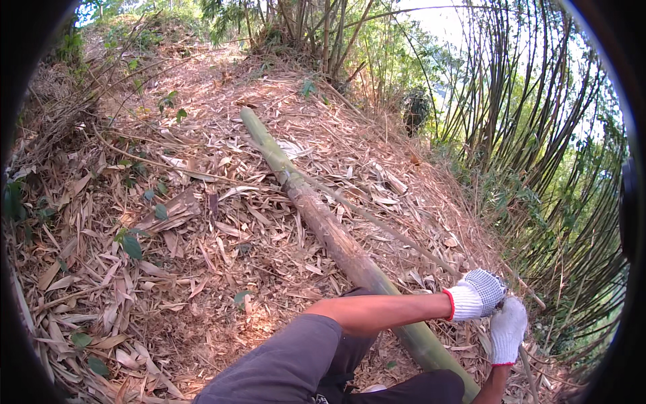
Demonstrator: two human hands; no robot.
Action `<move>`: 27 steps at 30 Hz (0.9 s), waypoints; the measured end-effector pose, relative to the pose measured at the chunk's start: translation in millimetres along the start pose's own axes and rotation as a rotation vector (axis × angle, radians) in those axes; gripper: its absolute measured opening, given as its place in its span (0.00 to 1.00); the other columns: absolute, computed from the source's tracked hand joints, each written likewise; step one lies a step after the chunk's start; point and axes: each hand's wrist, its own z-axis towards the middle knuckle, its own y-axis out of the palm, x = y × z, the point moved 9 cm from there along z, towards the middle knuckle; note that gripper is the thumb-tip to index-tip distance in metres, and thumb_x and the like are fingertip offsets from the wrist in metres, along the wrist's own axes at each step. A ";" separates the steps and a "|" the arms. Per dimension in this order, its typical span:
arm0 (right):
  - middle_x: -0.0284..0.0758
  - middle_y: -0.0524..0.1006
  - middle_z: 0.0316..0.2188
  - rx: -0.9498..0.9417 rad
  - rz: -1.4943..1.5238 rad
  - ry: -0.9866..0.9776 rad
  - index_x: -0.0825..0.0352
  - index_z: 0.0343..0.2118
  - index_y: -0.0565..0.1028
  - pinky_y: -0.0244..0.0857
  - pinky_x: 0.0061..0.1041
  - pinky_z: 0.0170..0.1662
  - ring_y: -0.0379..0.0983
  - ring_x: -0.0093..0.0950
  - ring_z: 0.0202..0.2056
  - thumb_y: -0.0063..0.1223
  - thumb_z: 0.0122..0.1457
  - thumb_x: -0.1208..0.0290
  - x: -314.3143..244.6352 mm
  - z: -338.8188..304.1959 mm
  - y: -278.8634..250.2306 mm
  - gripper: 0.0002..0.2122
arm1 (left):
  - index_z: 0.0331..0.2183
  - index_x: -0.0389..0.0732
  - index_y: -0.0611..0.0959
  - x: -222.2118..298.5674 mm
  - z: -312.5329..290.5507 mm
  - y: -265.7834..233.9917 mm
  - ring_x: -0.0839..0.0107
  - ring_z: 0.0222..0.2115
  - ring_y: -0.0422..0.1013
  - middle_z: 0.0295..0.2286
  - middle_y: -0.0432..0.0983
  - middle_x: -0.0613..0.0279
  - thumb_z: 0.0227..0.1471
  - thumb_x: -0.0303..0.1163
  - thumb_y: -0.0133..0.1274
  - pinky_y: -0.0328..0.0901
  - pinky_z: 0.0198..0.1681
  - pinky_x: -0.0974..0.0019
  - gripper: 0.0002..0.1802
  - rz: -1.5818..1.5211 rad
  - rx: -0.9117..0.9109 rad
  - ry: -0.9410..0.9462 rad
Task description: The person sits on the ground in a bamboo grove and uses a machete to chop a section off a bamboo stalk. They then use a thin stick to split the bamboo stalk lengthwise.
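Observation:
Both my hands wear white knit gloves with red cuffs and meet at the right, past the bamboo pole. My left hand (pixel 479 294), its glove dotted grey, reaches across with fingers curled. Close against it is my right hand (pixel 508 328), also closed. Whatever sits between them is dark, small and mostly hidden by the gloves. A thin stick (pixel 390 230) runs from the pole's middle to the left glove; I cannot tell whether it is gripped. Under my left forearm lies a thick green-brown bamboo pole (pixel 333 232), stretching away uphill.
Dry bamboo leaves (pixel 202 283) cover the slope. My bent leg (pixel 282 357) is beside the pole. Dense bamboo stems (pixel 511 101) stand at the right, with another clump (pixel 330 34) at the back. Tangled twigs (pixel 64 114) fill the far left. Another thin stick (pixel 528 370) shows below my right glove.

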 end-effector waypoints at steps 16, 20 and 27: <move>0.41 0.73 0.22 0.204 0.566 -0.096 0.71 0.30 0.74 0.60 0.30 0.30 0.68 0.33 0.24 0.48 0.56 0.78 -22.9 7.2 -43.2 0.04 | 0.31 0.40 0.79 -14.6 -27.7 -51.8 0.53 0.31 0.76 0.26 0.78 0.48 0.44 0.37 0.55 0.70 0.34 0.52 0.13 -0.138 0.159 0.048; 0.43 0.76 0.23 0.115 0.296 -0.303 0.69 0.30 0.76 0.64 0.35 0.32 0.72 0.39 0.27 0.51 0.50 0.76 -51.3 10.7 -46.0 0.05 | 0.32 0.40 0.81 -26.7 -22.7 -42.6 0.53 0.31 0.76 0.27 0.78 0.49 0.45 0.37 0.55 0.71 0.34 0.53 0.13 0.046 -0.003 0.063; 0.42 0.78 0.25 -0.441 -0.180 -0.458 0.66 0.26 0.77 0.70 0.38 0.35 0.77 0.39 0.30 0.53 0.41 0.72 -78.3 -9.0 24.1 0.08 | 0.30 0.40 0.83 -17.6 -50.6 -19.2 0.56 0.28 0.77 0.25 0.79 0.52 0.44 0.29 0.53 0.72 0.29 0.54 0.08 0.395 -0.241 0.332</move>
